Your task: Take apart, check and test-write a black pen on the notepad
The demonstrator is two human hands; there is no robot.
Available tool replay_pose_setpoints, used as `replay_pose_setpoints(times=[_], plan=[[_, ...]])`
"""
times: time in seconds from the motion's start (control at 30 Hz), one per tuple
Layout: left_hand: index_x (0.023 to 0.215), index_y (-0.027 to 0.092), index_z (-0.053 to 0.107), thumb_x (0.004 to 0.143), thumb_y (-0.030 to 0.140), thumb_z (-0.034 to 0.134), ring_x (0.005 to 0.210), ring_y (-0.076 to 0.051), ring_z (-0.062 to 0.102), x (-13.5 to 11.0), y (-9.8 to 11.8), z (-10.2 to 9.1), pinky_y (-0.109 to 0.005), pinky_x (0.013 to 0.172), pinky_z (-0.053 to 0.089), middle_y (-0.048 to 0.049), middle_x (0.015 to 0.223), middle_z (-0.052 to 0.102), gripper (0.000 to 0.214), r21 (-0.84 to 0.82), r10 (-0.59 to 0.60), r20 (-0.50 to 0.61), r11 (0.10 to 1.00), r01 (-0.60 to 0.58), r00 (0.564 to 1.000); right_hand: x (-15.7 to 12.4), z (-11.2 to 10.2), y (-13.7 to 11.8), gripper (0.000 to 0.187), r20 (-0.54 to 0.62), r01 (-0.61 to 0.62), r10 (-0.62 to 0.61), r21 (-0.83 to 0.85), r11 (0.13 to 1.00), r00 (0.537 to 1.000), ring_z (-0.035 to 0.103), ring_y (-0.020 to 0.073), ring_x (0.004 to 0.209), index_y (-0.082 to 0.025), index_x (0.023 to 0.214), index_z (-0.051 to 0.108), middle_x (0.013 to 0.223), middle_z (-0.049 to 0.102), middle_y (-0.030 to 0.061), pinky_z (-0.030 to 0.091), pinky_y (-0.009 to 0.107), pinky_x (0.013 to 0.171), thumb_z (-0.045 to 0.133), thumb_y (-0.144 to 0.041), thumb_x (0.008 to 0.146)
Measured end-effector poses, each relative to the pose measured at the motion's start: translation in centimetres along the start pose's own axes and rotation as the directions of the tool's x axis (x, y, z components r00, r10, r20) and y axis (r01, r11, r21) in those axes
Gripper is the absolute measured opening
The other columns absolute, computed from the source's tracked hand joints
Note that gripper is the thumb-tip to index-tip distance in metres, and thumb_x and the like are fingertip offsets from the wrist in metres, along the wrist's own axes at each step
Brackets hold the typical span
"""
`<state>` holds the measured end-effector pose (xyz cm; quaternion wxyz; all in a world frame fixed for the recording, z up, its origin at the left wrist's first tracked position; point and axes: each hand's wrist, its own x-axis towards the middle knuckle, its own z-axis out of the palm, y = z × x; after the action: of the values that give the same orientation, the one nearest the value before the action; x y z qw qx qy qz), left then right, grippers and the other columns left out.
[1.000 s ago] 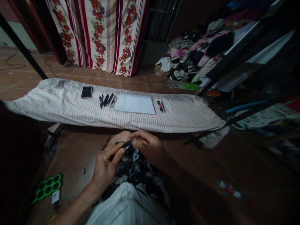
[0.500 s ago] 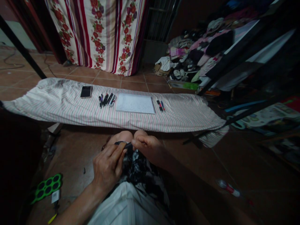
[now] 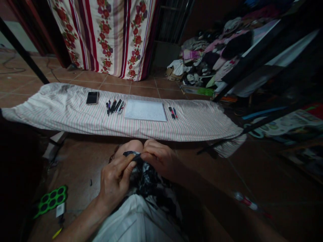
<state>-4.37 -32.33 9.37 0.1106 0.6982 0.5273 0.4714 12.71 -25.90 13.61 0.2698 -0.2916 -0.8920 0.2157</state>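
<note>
Above my lap, my left hand [image 3: 114, 178] pinches a short dark pen-like object [image 3: 136, 157] between thumb and fingers. My right hand [image 3: 160, 158] meets it from the other side, its fingers closed on the object's right end. Most of the object is hidden by my fingers, so its exact kind is unclear. Beneath lies the black-and-white patterned cloth [image 3: 147, 178] on my thighs. Beyond my knees, a spiral notebook [image 3: 145, 110] lies open on a striped cloth [image 3: 75, 117]. Several pens [image 3: 116, 107] lie left of the notebook, and a few markers [image 3: 173, 113] lie to its right.
A phone [image 3: 92, 97] rests on the cloth's left part. On the floor are a green tray-like item [image 3: 51, 200] at left and a plastic bottle [image 3: 246, 201] at right. Clothes [image 3: 217, 53] are heaped behind, beside a floral curtain [image 3: 106, 37].
My right fingers have curled more closely over the end of the dark object, and my left fingers have shifted slightly. The things on the striped cloth stay put.
</note>
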Motion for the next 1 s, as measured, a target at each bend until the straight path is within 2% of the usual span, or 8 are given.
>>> replay_pose_setpoints(times=[0.27,0.5,0.67,0.77,0.83,0.9,0.97,1.0], plan=[[0.092,0.016,0.072,0.083,0.025,0.053,0.066,-0.018,0.065,0.8,0.5,-0.8,-0.026,0.060,0.051,-0.0045,0.071,0.071,0.022,-0.263,-0.170,0.204,0.939,0.222,0.964,0.7,-3.3,-0.7,0.020,0.313,0.301,-0.210,-0.276,0.913,0.926,0.051,0.0156,0.090,-0.016,0.099,0.056,0.094,0.059,0.0056,0.042,0.028,0.079,0.039,-0.024,0.093],[0.090,0.015,0.070,0.085,0.020,0.053,0.066,-0.015,0.064,0.1,1.1,-1.5,-0.022,0.057,0.050,-0.0033,0.066,0.067,0.019,-0.227,-0.083,0.217,0.965,0.133,0.973,1.2,-4.3,-2.2,0.018,0.387,0.465,-0.320,-0.376,0.801,0.865,0.046,0.0160,0.080,-0.016,0.089,0.057,0.080,0.055,0.0037,0.036,0.028,0.065,0.039,-0.015,0.090],[0.096,0.011,0.064,0.082,0.012,0.054,0.066,-0.014,0.063,-0.9,1.4,-1.9,-0.021,0.057,0.049,-0.0066,0.074,0.067,0.017,-0.051,0.168,0.050,0.985,-0.166,0.985,0.3,-3.4,-2.8,0.012,0.308,0.339,-0.247,-0.293,0.894,0.919,0.042,0.0141,0.064,-0.017,0.073,0.055,0.072,0.056,0.0014,0.025,0.030,0.054,0.048,-0.015,0.083],[0.098,0.011,0.061,0.080,0.010,0.056,0.065,-0.014,0.061,-0.9,1.5,-2.4,-0.023,0.058,0.049,-0.0071,0.074,0.065,0.018,0.109,0.297,0.007,0.949,-0.296,0.955,0.1,-2.6,-3.5,0.022,0.245,0.018,0.020,-0.149,0.989,0.969,0.040,0.0114,0.056,-0.016,0.063,0.055,0.062,0.053,-0.0003,0.024,0.028,0.053,0.046,-0.021,0.083],[0.098,0.011,0.060,0.080,0.010,0.057,0.060,-0.014,0.058,-0.7,1.5,-2.9,-0.023,0.053,0.046,-0.0058,0.070,0.063,0.019,0.204,0.353,0.044,0.913,-0.354,0.935,0.2,-2.2,-4.0,0.029,0.299,-0.366,0.355,-0.021,0.930,0.886,0.037,0.0098,0.048,-0.017,0.055,0.054,0.049,0.045,-0.0024,0.023,0.027,0.049,0.047,-0.029,0.081],[0.098,0.012,0.060,0.079,0.010,0.056,0.057,-0.013,0.055,-0.5,1.3,-3.4,-0.024,0.051,0.044,-0.0044,0.066,0.061,0.019,0.255,0.411,0.103,0.869,-0.424,0.906,0.3,-1.9,-4.3,0.031,0.452,-0.716,0.600,0.137,0.684,0.660,0.032,0.0088,0.041,-0.017,0.051,0.054,0.041,0.037,-0.0040,0.020,0.026,0.044,0.048,-0.034,0.077],[0.101,0.011,0.059,0.079,0.010,0.054,0.059,-0.015,0.056,-0.5,0.9,-3.7,-0.025,0.054,0.045,-0.0049,0.067,0.062,0.022,0.262,0.479,0.153,0.824,-0.503,0.864,0.3,-1.5,-4.3,0.029,0.625,-0.882,0.626,0.274,0.384,0.467,0.028,0.0082,0.037,-0.018,0.051,0.053,0.039,0.035,-0.0043,0.018,0.025,0.040,0.050,-0.033,0.075],[0.103,0.011,0.059,0.080,0.010,0.054,0.062,-0.015,0.058,-0.5,0.6,-3.7,-0.026,0.055,0.046,-0.0058,0.069,0.063,0.023,0.260,0.502,0.174,0.806,-0.531,0.847,0.2,-1.2,-4.2,0.027,0.683,-0.902,0.590,0.334,0.273,0.431,0.029,0.0080,0.037,-0.018,0.051,0.053,0.041,0.036,-0.0041,0.019,0.024,0.039,0.050,-0.031,0.074]])
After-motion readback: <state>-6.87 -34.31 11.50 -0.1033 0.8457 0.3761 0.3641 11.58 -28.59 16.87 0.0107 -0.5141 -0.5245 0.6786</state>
